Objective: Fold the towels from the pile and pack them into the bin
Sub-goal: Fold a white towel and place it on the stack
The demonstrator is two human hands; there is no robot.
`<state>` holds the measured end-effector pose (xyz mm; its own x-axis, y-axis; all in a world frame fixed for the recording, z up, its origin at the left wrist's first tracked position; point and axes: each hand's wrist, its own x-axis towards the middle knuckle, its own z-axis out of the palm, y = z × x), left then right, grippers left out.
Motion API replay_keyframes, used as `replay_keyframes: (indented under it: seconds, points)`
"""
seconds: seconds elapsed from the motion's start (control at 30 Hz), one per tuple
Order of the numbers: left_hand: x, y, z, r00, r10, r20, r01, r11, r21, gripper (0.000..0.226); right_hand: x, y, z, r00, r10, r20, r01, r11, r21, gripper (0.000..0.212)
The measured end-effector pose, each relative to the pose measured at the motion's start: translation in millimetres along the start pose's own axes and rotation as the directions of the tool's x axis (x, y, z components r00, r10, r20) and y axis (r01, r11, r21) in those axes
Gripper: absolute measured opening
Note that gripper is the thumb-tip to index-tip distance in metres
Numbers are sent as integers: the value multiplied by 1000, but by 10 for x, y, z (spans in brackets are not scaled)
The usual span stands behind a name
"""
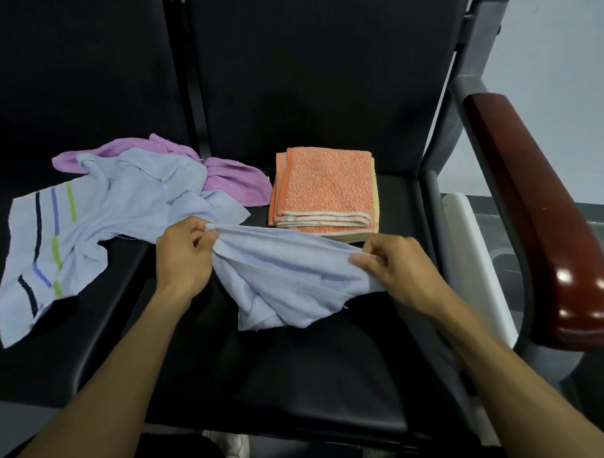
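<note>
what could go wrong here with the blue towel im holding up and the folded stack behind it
1. The left hand and right hand pinch only the top edge of the light blue towel, and its lower part hangs bunched, so a fold made now may come out crooked.
2. The folded orange towel lies just behind; swinging the blue towel forward could knock the stack askew.
3. The striped towel drapes toward the seat's front edge and might slide off.

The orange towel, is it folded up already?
Folded. The orange towel lies as a neat flat square with stacked edges showing on the black seat.
</note>
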<state>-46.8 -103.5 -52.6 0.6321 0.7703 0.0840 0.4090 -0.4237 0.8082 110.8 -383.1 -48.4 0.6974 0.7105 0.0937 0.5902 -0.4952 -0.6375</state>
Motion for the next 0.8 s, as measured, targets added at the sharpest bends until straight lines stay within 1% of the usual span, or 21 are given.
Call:
replay_keyframes:
  seconds: [0.07,0.1,0.13,0.17,0.23,0.27,0.3,0.37,0.4,0.47,0.5,0.53,0.6,0.67,0.8]
  points:
    - [8,-18,-13,1000,-2,-4,2,1000,4,19,-19,12,-20,999,8,-50,-10,999,-34,58]
    - [11,-25,-23,1000,-6,-6,6,1000,5,19,-26,26,-44,998,13,-60,-15,1000,-22,61]
    - [15,-35,-38,1000,-12,-10,12,1000,7,18,-30,46,-71,999,15,-48,-16,1000,-12,60]
    - [21,-51,-53,1000,-18,-16,19,1000,10,18,-39,72,-104,1000,12,-18,-12,1000,-9,54]
    - [39,-91,-94,999,-29,-38,29,1000,4,17,-57,149,-156,998,17,62,-14,999,-42,33]
    - [45,-107,-116,999,-32,-43,32,999,3,16,-70,192,-172,996,31,89,-25,997,-68,29]
    - [46,-118,-134,999,-36,-41,36,999,5,15,-85,231,-182,994,52,97,-43,995,-93,29]
    - [44,-139,-147,999,-36,-30,36,999,15,14,-109,297,-178,995,88,47,-81,987,-140,35]
    - [36,-140,-144,999,-30,-25,31,999,21,14,-115,309,-170,996,85,0,-84,982,-166,43]
    - [18,-133,-127,1000,-13,-19,13,999,36,14,-127,272,-157,996,44,-80,-61,974,-217,57]
    - [17,-137,-125,1000,-7,-20,8,999,37,15,-128,245,-156,995,11,-103,-35,971,-236,58]
    - [24,-145,-136,1000,-13,-25,13,999,31,15,-129,226,-157,994,-21,-111,-8,965,-263,55]
    - [48,-163,-178,998,-33,-45,34,999,14,16,-129,231,-163,993,-64,-104,27,946,-323,38]
    - [72,-189,-228,997,-37,-69,37,999,4,16,-134,262,-172,989,-61,-131,7,925,-379,21]
    - [75,-215,-260,997,-21,-74,22,1000,7,15,-164,267,-143,984,-67,-166,-26,865,-501,15]
